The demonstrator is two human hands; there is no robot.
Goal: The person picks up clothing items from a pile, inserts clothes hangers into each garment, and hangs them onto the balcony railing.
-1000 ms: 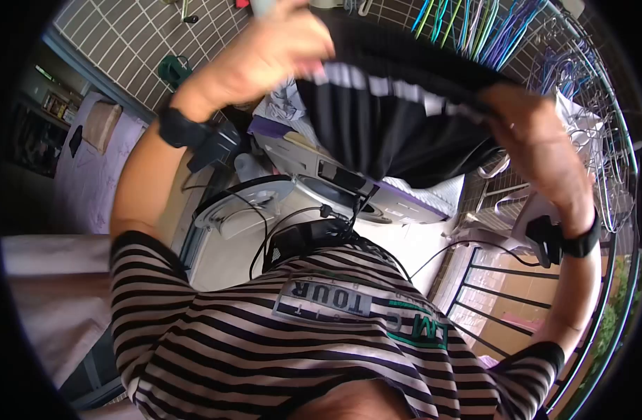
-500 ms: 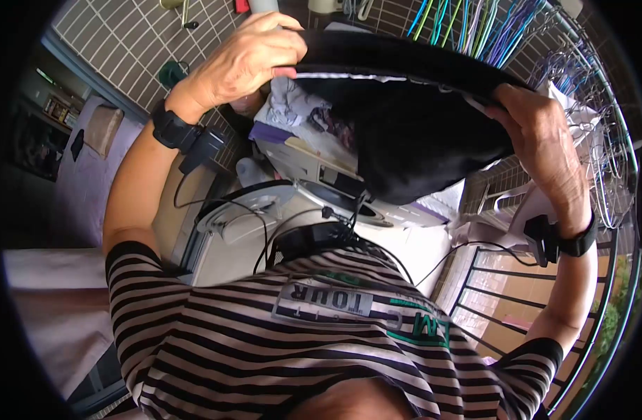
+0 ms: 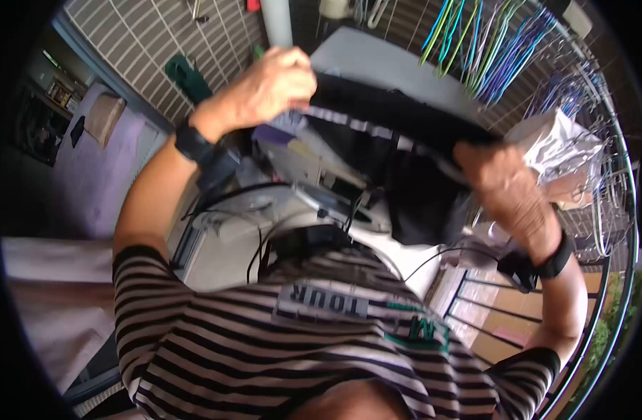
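A pair of black pants [image 3: 419, 189] hangs in front of me, stretched by its waistband between my two hands. My left hand [image 3: 275, 84] is closed on one end of the waistband, and my right hand [image 3: 499, 171], blurred by motion, grips the other end. A light strip shows along the inside of the waistband. Below the pants stands a white front-loading washing machine, its round door [image 3: 244, 203] swung open. Bundled light cloth [image 3: 289, 120] lies on top of it, partly hidden by the pants.
Many coloured hangers [image 3: 468, 42] hang at the upper right, near a metal rack [image 3: 604, 161] with a crumpled silvery bag [image 3: 555, 143]. A grey flat surface [image 3: 377, 52] lies beyond the pants. Railing bars [image 3: 489, 308] stand at right. Cables run from my wrists.
Both hands have come lower and the waistband is pulled straighter, tilting down to the right. My right hand has shifted left and towards me. The view has turned slightly, showing more grey surface.
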